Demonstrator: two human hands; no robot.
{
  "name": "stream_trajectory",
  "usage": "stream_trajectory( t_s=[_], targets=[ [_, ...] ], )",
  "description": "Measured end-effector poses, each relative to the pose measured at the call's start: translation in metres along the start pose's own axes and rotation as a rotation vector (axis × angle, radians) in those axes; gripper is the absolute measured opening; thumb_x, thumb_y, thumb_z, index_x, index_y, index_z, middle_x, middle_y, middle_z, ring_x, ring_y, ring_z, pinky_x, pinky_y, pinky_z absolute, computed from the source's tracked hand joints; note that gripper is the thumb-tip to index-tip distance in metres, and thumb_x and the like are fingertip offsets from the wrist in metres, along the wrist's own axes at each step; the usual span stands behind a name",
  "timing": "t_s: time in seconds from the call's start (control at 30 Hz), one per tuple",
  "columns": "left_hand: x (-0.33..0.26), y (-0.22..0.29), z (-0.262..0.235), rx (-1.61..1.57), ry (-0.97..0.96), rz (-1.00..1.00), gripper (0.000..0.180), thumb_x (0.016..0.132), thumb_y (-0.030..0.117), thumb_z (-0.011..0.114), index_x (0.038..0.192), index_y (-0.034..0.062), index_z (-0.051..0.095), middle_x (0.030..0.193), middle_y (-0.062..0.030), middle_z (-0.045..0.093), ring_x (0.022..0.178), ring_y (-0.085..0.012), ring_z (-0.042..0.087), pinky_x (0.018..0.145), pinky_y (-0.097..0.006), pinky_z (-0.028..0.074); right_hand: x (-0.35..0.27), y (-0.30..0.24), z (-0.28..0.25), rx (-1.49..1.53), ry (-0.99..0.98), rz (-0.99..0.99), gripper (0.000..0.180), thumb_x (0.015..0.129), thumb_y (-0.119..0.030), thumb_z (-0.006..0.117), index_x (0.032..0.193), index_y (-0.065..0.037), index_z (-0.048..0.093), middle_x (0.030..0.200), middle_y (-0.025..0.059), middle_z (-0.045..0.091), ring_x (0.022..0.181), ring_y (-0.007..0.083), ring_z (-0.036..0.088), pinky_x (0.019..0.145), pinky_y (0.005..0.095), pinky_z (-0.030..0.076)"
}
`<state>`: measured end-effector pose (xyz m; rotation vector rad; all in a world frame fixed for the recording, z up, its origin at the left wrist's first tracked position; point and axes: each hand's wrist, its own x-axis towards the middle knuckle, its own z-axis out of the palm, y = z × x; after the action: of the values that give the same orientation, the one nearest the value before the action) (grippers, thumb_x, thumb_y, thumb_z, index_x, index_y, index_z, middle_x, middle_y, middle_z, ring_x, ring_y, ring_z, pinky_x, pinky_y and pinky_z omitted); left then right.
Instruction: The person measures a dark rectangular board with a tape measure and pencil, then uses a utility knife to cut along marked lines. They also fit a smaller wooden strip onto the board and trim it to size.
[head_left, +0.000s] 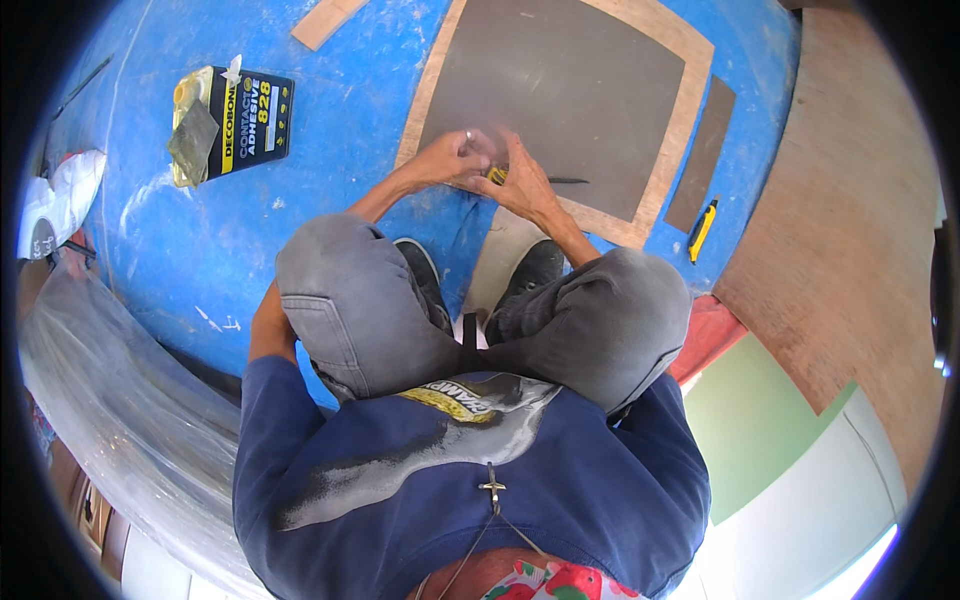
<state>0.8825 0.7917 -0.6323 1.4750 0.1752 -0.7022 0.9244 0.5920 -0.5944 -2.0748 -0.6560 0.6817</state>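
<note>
I squat on a blue sheet [330, 200], and both hands meet at the near edge of a plywood board [690, 90] topped with a dark grey-brown sheet [560, 90]. My left hand [450, 158], with a ring on one finger, pinches at a small yellow and black tool [497, 176]. My right hand [522, 180] closes over the same tool. A thin dark tip [566, 181] sticks out to the right over the dark sheet. My shoes [535, 268] rest just below the board's edge.
A yellow utility knife [701, 228] lies right of the board beside a dark strip [705, 155]. A black and yellow adhesive can [245, 125] with a rag sits far left. White cloth [60, 195] lies at the left rim, a wood strip [325, 20] at the top.
</note>
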Motion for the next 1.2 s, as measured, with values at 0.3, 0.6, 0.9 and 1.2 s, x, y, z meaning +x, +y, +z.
stream_trajectory(
  t_s=[0.3, 0.6, 0.9, 1.2],
  targets=[
    [-0.011, -0.002, -0.009, -0.258, 0.044, 0.074, 0.035, 0.084, 0.002, 0.07, 0.119, 0.0041, 0.062, 0.089, 0.0035, 0.048, 0.085, -0.0073, 0.056, 0.076, -0.024, 0.049, -0.013, 0.023, -0.005, 0.017, -0.097, 0.226, 0.081, 0.084, -0.043, 0.08, 0.15, -0.012, 0.044, 0.12, 0.024, 0.068, 0.113, 0.0383, 0.068, 0.096, 0.046, 0.054],
    [-0.028, -0.062, -0.079, 0.19, 0.422, 0.101, 0.025, 0.089, 0.003, 0.063, 0.114, 0.0039, 0.068, 0.095, 0.0003, 0.055, 0.084, -0.0108, 0.056, 0.078, -0.027, 0.05, -0.118, 0.159, -0.125, -0.273, 0.032, 0.31, 0.032, 0.092, -0.029, 0.069, 0.117, -0.01, 0.073, 0.11, 0.0187, 0.069, 0.104, 0.0361, 0.067, 0.09, 0.0436, 0.053],
    [-0.021, -0.077, -0.058, 0.686, 0.6, 0.361, 0.017, 0.094, 0.002, 0.057, 0.103, 0.001, 0.071, 0.107, -0.0199, 0.061, 0.102, -0.0387, 0.059, 0.093, -0.045, 0.048, -0.145, 0.196, -0.16, -0.497, 0.132, 0.315, 0.022, 0.094, -0.027, 0.065, 0.107, -0.013, 0.077, 0.103, 0.0149, 0.068, 0.096, 0.0353, 0.067, 0.084, 0.0443, 0.053],
    [-0.019, -0.073, -0.046, 0.901, 0.707, 0.392, 0.015, 0.093, 0.004, 0.061, 0.101, 0.0022, 0.073, 0.108, -0.0174, 0.066, 0.105, -0.0379, 0.059, 0.094, -0.047, 0.048, -0.154, 0.196, -0.159, -0.438, 0.172, 0.328, 0.022, 0.091, -0.025, 0.068, 0.106, -0.011, 0.077, 0.105, 0.0147, 0.069, 0.099, 0.0343, 0.067, 0.088, 0.0425, 0.053]
  ],
)
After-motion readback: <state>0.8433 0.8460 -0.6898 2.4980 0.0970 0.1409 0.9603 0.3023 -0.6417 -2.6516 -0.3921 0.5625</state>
